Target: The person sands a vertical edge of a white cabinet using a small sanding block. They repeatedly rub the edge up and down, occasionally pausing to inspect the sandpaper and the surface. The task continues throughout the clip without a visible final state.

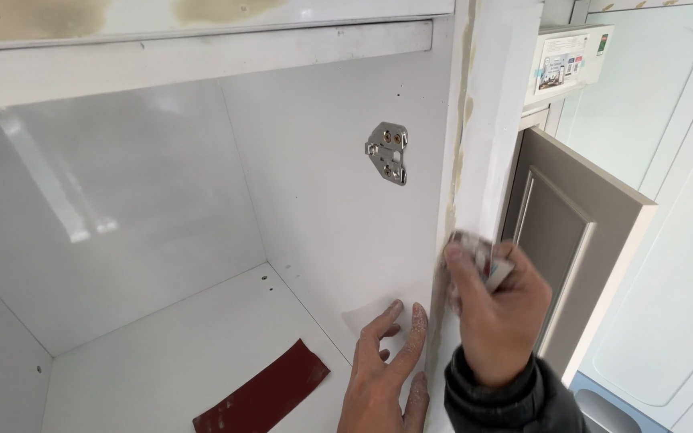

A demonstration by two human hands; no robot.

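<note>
Two hands work at the front edge [452,172] of an open white cabinet [162,200]; the right hand [492,314] is nearer that edge, its grip pinching a small folded piece of sandpaper [483,258] pressed against the upright strip, where tan filler patches show; the strip's long axis runs vertically, rising straight above the grip. The left hand [385,370] lies with fingers spread flat on the cabinet's inner side wall [338,224], just beside the right hand, holding nothing. Inside the cabinet, a dark red strip of sandpaper [265,390] lies on the floor panel [178,353], left of the left hand; a metal hinge plate [387,152] is screwed to the side wall above. A grey door [559,240] stands just right of the edge.
</note>
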